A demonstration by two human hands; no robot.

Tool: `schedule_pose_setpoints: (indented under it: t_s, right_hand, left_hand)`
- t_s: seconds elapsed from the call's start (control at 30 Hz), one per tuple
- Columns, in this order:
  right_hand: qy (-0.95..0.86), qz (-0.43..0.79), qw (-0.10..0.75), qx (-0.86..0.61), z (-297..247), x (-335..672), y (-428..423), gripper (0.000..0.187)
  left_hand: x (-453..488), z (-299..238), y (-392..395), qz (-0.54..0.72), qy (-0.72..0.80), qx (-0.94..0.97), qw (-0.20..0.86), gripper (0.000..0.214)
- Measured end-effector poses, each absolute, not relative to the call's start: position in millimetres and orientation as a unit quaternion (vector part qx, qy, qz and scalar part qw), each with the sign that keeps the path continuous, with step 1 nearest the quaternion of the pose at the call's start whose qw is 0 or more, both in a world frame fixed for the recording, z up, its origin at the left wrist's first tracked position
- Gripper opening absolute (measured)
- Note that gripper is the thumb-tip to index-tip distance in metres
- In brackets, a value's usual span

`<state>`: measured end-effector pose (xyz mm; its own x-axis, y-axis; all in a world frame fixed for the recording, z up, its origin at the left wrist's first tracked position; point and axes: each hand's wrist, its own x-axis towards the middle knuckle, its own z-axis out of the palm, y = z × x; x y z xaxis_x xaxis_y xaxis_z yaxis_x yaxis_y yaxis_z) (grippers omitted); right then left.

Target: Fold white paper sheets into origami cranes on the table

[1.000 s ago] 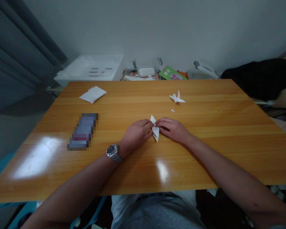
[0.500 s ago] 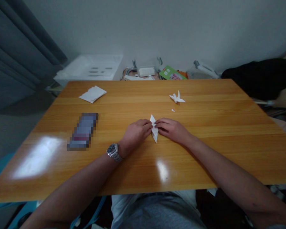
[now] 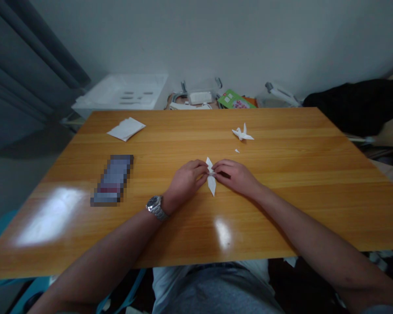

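A narrow piece of folded white paper [image 3: 211, 185] lies near the middle of the wooden table [image 3: 268, 235], pointed at its far and near ends. My left hand [image 3: 187, 179], with a metal watch on its wrist, pinches the paper's middle from the left. From the right, my right hand [image 3: 237, 178] pinches the same middle part, thumb and fingers closed on it. The fingertips hide some of the paper's centre. Beyond my right hand stands a folded white paper bird [image 3: 242, 132], with a small white paper scrap [image 3: 237, 151] in front of it.
White paper sheets [image 3: 126, 129] lie at the table's far left. Nearer on the left is a pixelated phone-like device [image 3: 113, 179]. Behind the table are a white tray-like container [image 3: 118, 93], a green booklet [image 3: 234, 100] and a black cloth [image 3: 353, 104].
The paper's middle has been pinched up between my fingers, and its near half looks smoother and wider. Both hands remain in almost the same place.
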<state>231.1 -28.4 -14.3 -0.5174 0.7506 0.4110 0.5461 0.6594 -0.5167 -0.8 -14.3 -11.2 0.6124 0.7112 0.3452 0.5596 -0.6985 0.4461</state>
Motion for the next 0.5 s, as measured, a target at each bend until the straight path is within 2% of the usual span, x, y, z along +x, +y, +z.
schedule_pose_setpoints:
  t_s: [0.5]
  right_hand:
    - [-0.847,0.180,0.311,-0.392,-16.5,227.6,-26.8,0.008]
  left_hand:
    - [0.6,-14.8,-13.0,0.261,0.361,0.878,0.176,0.014]
